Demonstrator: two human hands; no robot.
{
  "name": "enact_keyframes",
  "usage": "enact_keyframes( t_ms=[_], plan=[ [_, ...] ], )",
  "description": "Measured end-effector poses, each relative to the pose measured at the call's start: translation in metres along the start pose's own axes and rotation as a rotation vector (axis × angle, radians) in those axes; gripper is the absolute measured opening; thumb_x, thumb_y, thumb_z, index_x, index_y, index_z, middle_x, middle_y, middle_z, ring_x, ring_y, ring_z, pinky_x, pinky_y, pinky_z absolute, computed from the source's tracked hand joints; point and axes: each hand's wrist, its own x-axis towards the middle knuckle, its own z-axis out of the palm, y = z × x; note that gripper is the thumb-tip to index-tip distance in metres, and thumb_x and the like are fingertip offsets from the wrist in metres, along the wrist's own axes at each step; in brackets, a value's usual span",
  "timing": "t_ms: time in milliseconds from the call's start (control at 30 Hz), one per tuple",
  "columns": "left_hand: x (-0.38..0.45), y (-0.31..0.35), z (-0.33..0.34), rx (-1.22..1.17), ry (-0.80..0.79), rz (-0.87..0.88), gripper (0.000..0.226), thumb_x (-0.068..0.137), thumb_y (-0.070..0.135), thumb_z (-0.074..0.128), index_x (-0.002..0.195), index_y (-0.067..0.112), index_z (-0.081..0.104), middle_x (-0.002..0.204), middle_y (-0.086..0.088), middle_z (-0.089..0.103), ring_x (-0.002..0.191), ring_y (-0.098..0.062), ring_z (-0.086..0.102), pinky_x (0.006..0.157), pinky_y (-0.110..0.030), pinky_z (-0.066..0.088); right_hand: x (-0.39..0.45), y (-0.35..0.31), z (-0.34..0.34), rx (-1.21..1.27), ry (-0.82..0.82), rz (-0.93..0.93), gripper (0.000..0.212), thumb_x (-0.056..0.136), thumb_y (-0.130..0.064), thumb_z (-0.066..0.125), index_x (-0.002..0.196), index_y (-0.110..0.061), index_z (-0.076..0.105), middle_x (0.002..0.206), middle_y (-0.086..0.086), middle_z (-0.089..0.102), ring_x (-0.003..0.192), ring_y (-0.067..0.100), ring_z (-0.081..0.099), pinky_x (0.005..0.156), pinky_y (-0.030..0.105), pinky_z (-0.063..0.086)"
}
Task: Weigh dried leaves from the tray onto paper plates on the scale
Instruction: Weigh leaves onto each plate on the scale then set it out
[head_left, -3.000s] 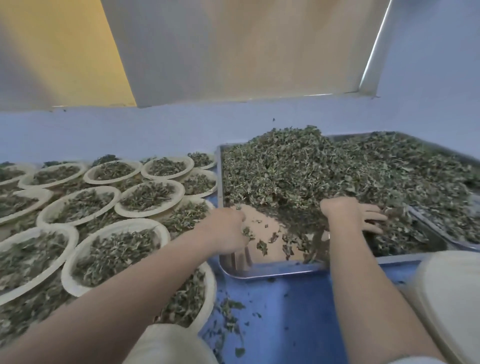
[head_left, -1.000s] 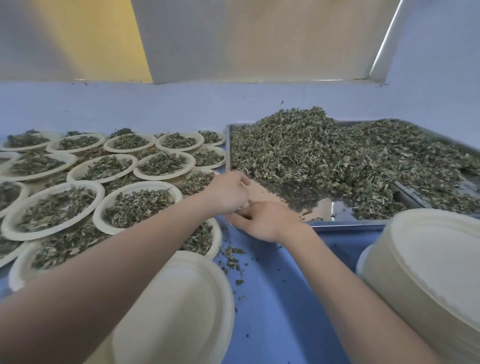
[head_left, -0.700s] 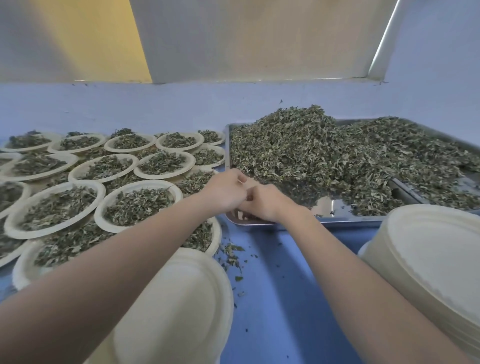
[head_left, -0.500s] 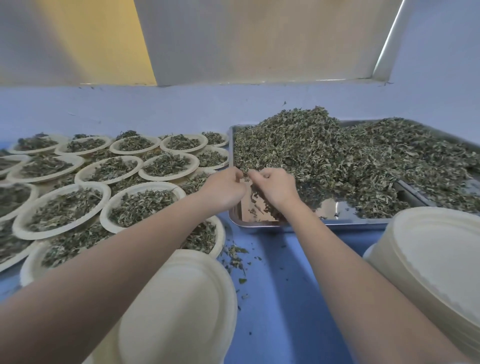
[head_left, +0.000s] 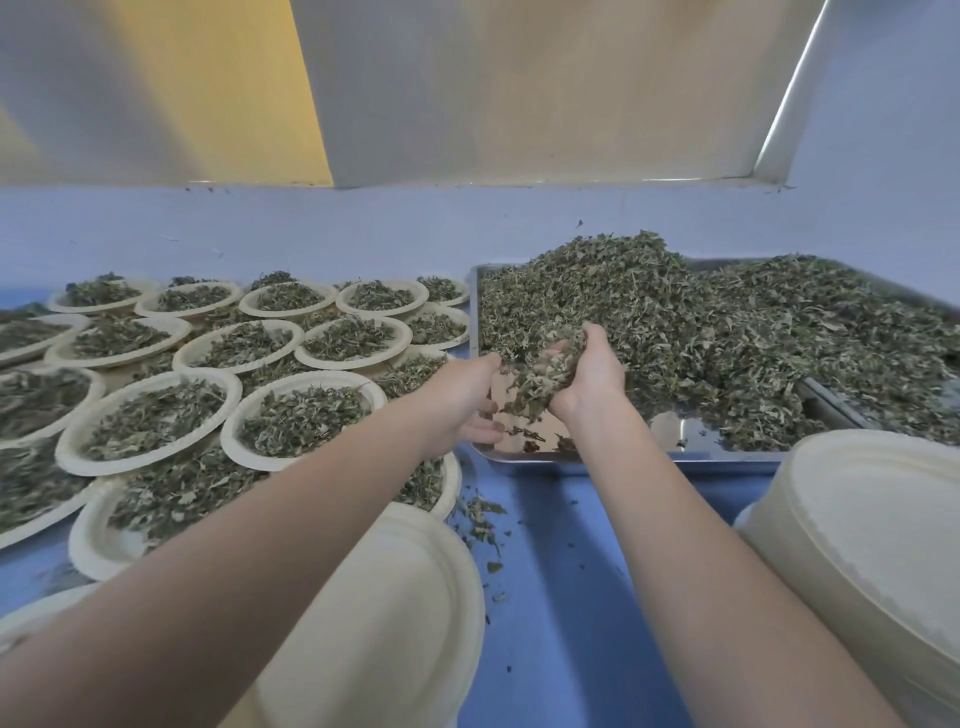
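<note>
many filled plates (head_left: 306, 410) crowd left of the tray (head_left: 623, 456).

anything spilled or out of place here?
Yes. Loose leaf bits lie scattered on the blue table, off the metal tray, between its near-left corner and the empty plate. Otherwise nothing stands out.

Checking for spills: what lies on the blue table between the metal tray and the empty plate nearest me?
Head view: a scatter of loose leaf crumbs on the blue table.
</note>
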Motion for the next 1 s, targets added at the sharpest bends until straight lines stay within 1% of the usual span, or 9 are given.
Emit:
enact_keyframes(
  t_ms=[133,367,500,567,633,767,833,933,1000],
  plan=[
    [-0.028,0.004,-0.013,-0.225,0.088,-0.014,0.034,0.101,0.036,0.036,0.094,0.004,0.047,0.082,-0.013,0.052,0.073,-0.029,0.059,0.064,-0.039,0.054,-0.046,0.01,0.021,0.004,-0.126,0.073,0.024,0.091,-0.033,0.058,0.076,-0.017,0.05,0.061,-0.001,0.05,0.03,0.013,0.048,0.035,0.017,0.039],
    [-0.097,-0.013,-0.065,-0.143,0.288,0.096,0.037,0.1,0.04,0.036,0.095,0.007,0.055,0.071,-0.005,0.053,0.043,-0.013,0.045,0.036,-0.015,0.039,-0.146,0.055,0.028,-0.188,-0.396,0.161,0.024,0.089,-0.035,0.062,0.082,-0.013,0.06,0.049,0.0,0.056,0.037,0.016,0.053,0.043,0.024,0.047],
    [-0.135,-0.037,-0.083,-0.098,0.328,0.172,0.038,0.101,0.036,0.036,0.084,0.008,0.056,0.063,-0.003,0.062,0.05,-0.017,0.059,0.06,-0.027,0.053,-0.177,0.087,0.006,-0.791,-0.557,-0.175,0.026,0.087,-0.046,0.061,0.09,-0.022,0.071,0.079,-0.004,0.072,0.076,0.014,0.069,0.073,0.028,0.055],
    [-0.147,-0.048,-0.09,-0.068,0.374,0.2,0.037,0.101,0.033,0.036,0.087,0.006,0.057,0.075,-0.006,0.062,0.058,-0.019,0.059,0.063,-0.03,0.053,-0.185,0.095,-0.01,-1.214,-0.755,-0.49,0.027,0.089,-0.049,0.058,0.086,-0.025,0.07,0.09,-0.007,0.072,0.088,0.009,0.065,0.083,0.023,0.049],
    [-0.154,-0.06,-0.096,-0.015,0.428,0.209,0.033,0.101,0.033,0.035,0.1,0.007,0.055,0.094,-0.009,0.062,0.072,-0.02,0.06,0.064,-0.029,0.053,-0.189,0.094,-0.023,-1.53,-0.971,-0.564,0.024,0.089,-0.053,0.055,0.089,-0.033,0.066,0.096,-0.016,0.067,0.092,0.002,0.059,0.081,0.018,0.044],
    [-0.156,-0.08,-0.105,0.025,0.544,0.266,0.028,0.097,0.03,0.037,0.084,0.016,0.057,0.097,-0.009,0.065,0.083,-0.024,0.059,0.091,-0.048,0.051,-0.191,0.077,-0.03,-1.682,-1.104,-0.345,0.055,0.082,-0.076,0.028,0.12,-0.048,0.057,0.129,-0.029,0.052,0.115,-0.009,0.046,0.098,0.016,0.03],
    [-0.158,-0.088,-0.104,0.01,0.57,0.285,0.026,0.096,0.031,0.038,0.08,0.02,0.055,0.091,-0.006,0.065,0.081,-0.024,0.059,0.092,-0.05,0.051,-0.189,0.071,-0.03,-1.677,-1.141,-0.277,0.063,0.081,-0.078,0.018,0.133,-0.054,0.043,0.143,-0.03,0.036,0.131,-0.002,0.033,0.108,0.03,0.023],
    [-0.158,-0.099,-0.103,0.071,0.6,0.334,0.027,0.095,0.037,0.038,0.08,0.024,0.056,0.091,-0.007,0.066,0.09,-0.03,0.062,0.093,-0.052,0.048,-0.191,0.07,-0.031,-1.595,-1.136,-0.25,0.07,0.078,-0.078,0.013,0.14,-0.052,0.033,0.143,-0.032,0.026,0.127,-0.006,0.023,0.111,0.032,0.017],
    [-0.16,-0.105,-0.101,0.109,0.62,0.368,0.025,0.09,0.041,0.038,0.079,0.029,0.058,0.093,-0.004,0.066,0.095,-0.028,0.061,0.093,-0.052,0.048,-0.192,0.079,-0.02,-1.625,-1.098,-0.34,0.109,0.056,-0.096,0.008,0.147,-0.038,0.026,0.154,-0.017,0.022,0.135,0.0,0.022,0.118,0.037,0.014]
  ],
)
